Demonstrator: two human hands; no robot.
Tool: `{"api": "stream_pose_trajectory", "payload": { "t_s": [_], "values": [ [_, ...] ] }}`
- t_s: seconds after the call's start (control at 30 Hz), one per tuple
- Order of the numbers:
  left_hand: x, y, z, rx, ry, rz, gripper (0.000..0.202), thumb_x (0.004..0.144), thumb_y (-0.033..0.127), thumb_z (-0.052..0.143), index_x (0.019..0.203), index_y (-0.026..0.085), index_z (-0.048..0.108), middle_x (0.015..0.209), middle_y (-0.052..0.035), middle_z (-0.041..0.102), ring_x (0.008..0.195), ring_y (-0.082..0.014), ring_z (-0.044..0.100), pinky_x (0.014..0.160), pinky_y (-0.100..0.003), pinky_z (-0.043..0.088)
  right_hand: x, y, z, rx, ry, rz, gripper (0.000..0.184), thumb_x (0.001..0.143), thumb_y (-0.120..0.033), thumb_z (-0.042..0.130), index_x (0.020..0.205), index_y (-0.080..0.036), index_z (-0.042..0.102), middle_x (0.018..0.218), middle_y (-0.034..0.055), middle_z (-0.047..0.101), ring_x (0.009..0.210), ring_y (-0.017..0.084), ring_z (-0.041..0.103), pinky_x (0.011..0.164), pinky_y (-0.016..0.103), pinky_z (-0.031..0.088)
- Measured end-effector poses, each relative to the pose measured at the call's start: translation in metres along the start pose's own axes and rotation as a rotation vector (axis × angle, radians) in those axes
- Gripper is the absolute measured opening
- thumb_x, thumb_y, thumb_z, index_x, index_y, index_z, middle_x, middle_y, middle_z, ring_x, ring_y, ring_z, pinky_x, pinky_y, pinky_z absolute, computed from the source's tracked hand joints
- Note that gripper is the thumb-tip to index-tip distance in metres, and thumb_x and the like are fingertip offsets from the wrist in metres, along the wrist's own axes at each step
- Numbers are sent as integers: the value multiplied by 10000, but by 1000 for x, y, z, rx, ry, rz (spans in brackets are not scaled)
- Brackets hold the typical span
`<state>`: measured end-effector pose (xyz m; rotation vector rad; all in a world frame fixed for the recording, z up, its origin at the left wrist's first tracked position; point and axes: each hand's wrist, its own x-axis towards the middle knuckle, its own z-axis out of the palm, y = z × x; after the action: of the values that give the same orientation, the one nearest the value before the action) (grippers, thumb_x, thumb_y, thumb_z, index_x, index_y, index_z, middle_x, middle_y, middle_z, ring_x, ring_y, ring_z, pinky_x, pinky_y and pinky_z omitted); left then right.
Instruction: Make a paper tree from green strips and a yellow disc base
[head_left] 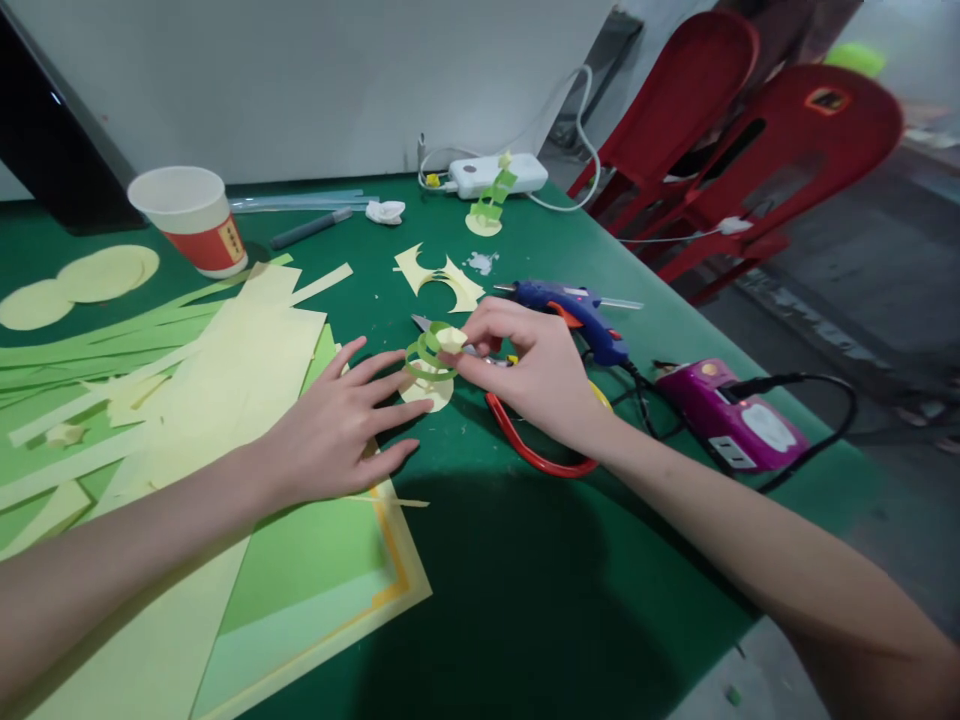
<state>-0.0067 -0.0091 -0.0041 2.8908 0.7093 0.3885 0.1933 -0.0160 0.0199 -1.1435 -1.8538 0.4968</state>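
Green paper curled into a loose coil (426, 352) stands on a pale yellow disc (429, 392), just beside the blue glue gun (581, 315) on the side away from its cord. The right hand (532, 375) lies between the glue gun and the coil, its thumb and forefinger pinched shut on the coil's upper loop and the other fingers curled in. The left hand (337, 425), farther from the glue gun than the coil, is flat and open with the fingers spread; its longest fingertips press the edge of the disc, holding nothing.

Scissors (525, 450) with red handles lie under the right wrist, just nearer the person than the glue gun, their blade tips showing past the coil. A purple power strip (731, 420) sits near the glue gun's cord end. Yellow and green paper sheets (225, 370) spread well beyond the left hand from the glue gun, with a paper cup (196, 215) past them. All rests on the green table (525, 580).
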Motion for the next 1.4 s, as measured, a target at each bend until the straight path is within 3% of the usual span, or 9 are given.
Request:
{"api": "stream_pose_trajectory", "payload": {
  "t_s": [0.27, 0.5, 0.6, 0.7, 0.77, 0.83, 0.97, 1.13, 1.4],
  "values": [
    [3, -1, 4, 47, -163, 4, 546, 877, 534, 363, 1369, 301, 317, 1472, -71, 275, 1369, -291, 208, 1079, -576, 133, 0, 1, 0, 43, -3, -12, 147, 685, -91, 616, 578, -161, 544, 590, -32, 470, 539, 70, 415, 503, 221, 323],
    [2, -2, 4, 47, -164, 26, 550, 874, 534, 375, 1369, 301, 317, 1478, -80, 261, 1368, -296, 208, 1077, -567, 137, 1, 1, 0, 67, 5, -14, 152, 681, -88, 610, 562, -156, 545, 574, -35, 457, 532, 66, 407, 502, 217, 317],
    [-1, -1, -1, 14, -67, 56, 470, 876, 457, 428, 1305, 268, 425, 1418, -79, 391, 1337, -292, 285, 1078, -560, 147, 0, 1, 0, 70, -2, -4, 149, 682, -87, 616, 568, -158, 551, 582, -34, 467, 537, 66, 413, 507, 216, 322],
    [-4, -1, -8, -17, 151, -18, 233, 850, 339, 498, 1010, 221, 620, 1047, -47, 675, 1089, -243, 532, 1070, -523, 190, 0, 0, 0, 74, 0, -3, 148, 678, -99, 633, 565, -155, 554, 581, -33, 470, 532, 64, 409, 503, 216, 318],
    [-4, -3, -9, -5, 277, -113, 133, 825, 308, 542, 811, 205, 625, 785, -22, 679, 853, -205, 575, 982, -467, 316, 0, 1, 0, 76, 7, -6, 148, 673, -108, 640, 560, -154, 557, 576, -33, 468, 528, 64, 404, 499, 218, 313],
    [-1, -5, -9, 42, 331, -146, 122, 808, 315, 577, 756, 207, 600, 696, -13, 639, 738, -186, 546, 830, -399, 393, 0, 1, 1, 77, 9, -9, 143, 671, -110, 639, 560, -155, 560, 571, -34, 468, 526, 65, 403, 496, 218, 310],
    [9, -6, -7, 312, 369, 76, 77, 824, 283, 568, 758, 247, 585, 604, 30, 592, 626, -153, 516, 712, -345, 353, 0, 0, 0, 94, 6, -11, 132, 669, -96, 623, 566, -157, 569, 569, -38, 466, 530, 65, 405, 492, 215, 308],
    [25, 0, -11, 548, 344, 406, 243, 870, 84, 423, 800, 234, 600, 570, 43, 593, 538, -112, 504, 560, -278, 329, -1, 1, 0, 126, 4, -17, 132, 654, -47, 607, 580, -153, 581, 588, -39, 476, 555, 65, 413, 508, 208, 322],
    [40, -1, -11, 567, 203, 372, 299, 901, 110, 369, 766, 188, 624, 526, 6, 615, 433, -102, 511, 428, -255, 306, -2, 4, 0, 112, 1, -32, 100, 677, -76, 610, 616, -155, 600, 606, -38, 490, 578, 68, 407, 505, 214, 298]
  ]
}}
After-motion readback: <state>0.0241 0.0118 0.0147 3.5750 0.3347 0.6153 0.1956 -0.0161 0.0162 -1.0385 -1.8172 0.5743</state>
